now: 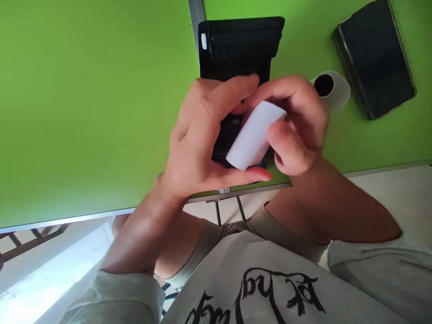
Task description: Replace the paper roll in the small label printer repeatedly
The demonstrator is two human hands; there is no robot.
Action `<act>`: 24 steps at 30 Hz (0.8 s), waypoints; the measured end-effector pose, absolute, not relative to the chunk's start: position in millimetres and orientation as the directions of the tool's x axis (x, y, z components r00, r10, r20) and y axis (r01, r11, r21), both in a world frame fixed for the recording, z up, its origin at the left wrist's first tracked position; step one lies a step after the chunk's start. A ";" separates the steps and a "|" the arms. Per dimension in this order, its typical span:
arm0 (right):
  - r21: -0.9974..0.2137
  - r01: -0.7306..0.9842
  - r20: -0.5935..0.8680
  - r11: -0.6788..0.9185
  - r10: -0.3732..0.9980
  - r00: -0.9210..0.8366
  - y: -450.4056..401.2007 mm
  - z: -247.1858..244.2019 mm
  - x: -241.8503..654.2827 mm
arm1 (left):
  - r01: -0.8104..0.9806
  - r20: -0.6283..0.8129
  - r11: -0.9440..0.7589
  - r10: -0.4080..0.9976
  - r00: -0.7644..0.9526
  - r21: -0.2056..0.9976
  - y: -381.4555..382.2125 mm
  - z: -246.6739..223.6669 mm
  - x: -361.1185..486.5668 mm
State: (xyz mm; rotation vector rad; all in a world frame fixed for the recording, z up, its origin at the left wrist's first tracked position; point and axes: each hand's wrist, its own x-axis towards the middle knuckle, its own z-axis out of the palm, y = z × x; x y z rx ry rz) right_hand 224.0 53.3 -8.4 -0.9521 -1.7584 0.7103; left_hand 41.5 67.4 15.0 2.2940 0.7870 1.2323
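A small roll of white paper (254, 137) is tilted in my right hand (295, 123), gripped between the thumb and the curled fingers. My left hand (199, 130) is beside it, with thumb and forefinger stretched wide apart around the roll. The left thumb passes just under the roll's lower end; whether it touches I cannot tell. Its forefinger reaches the right fingertips. Below both hands lies a black device with a raised lid (243, 42), which looks like a receipt printer. The hands and the roll hide much of its body.
To the right, a second white paper roll (339, 92) with a dark core lies near a dark phone or tablet (380, 58) in a case. All rest on a green table (101, 112). Its metal front edge (84, 217) runs close to my forearms and lap.
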 end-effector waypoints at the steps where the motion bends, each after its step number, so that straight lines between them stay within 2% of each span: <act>1: -0.819 0.197 0.502 0.540 0.839 -0.211 53.5 -8.3 224.4 | 0.266 0.617 -0.770 0.628 0.474 0.580 69.3 14.9 41.5; 3: -0.834 0.057 0.530 0.548 0.826 -0.189 53.9 -8.2 224.6 | 0.238 0.652 -0.814 0.570 0.500 0.530 72.4 13.2 41.2; 6: -0.870 0.080 0.459 0.487 0.858 -0.231 53.9 -7.5 224.4 | 0.219 0.684 -0.836 0.541 0.489 0.504 73.5 10.2 41.0; 11: -0.858 0.023 0.495 0.513 0.837 -0.233 56.2 -5.8 227.3 | 0.231 0.644 -0.746 0.659 0.388 0.625 68.0 10.9 44.7; 15: -0.915 0.008 0.393 0.404 0.894 -0.216 58.0 -2.9 230.0 | 0.226 0.692 -0.772 0.633 0.348 0.594 69.3 9.8 44.7; 20: -0.940 -0.181 0.319 0.288 0.931 -0.177 59.1 -1.5 227.7 | 0.234 0.690 -0.794 0.604 0.398 0.561 75.0 6.1 35.5; 24: -0.948 -0.163 0.302 0.273 0.934 -0.192 57.1 -4.1 227.7 | 0.276 0.679 -0.765 0.644 0.353 0.582 72.7 7.7 35.3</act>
